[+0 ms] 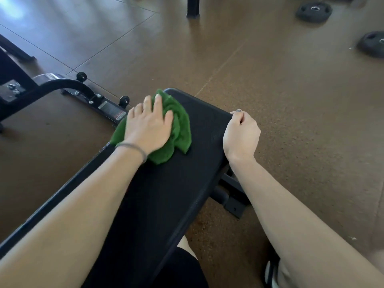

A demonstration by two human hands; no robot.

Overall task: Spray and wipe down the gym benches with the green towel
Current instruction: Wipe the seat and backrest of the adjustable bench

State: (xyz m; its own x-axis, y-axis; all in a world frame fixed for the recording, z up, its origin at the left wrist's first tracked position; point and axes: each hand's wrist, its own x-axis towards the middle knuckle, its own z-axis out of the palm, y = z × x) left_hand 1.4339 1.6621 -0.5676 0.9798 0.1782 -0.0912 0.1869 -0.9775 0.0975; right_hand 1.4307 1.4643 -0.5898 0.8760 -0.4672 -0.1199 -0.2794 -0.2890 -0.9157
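A black padded gym bench (166, 194) runs from the lower left up to the middle of the view. A crumpled green towel (179, 129) lies on its far end, near the left edge of the pad. My left hand (148, 125) presses flat on the towel with fingers spread. My right hand (241, 135) is curled over the pad's right edge near the far corner, gripping it. No spray bottle is in view.
A second bench frame with small wheels (83, 94) stands on the floor to the left. Two black weight plates (313, 11) (372, 43) lie at the upper right. A black post (193, 7) stands at the top. Brown rubber floor surrounds the bench.
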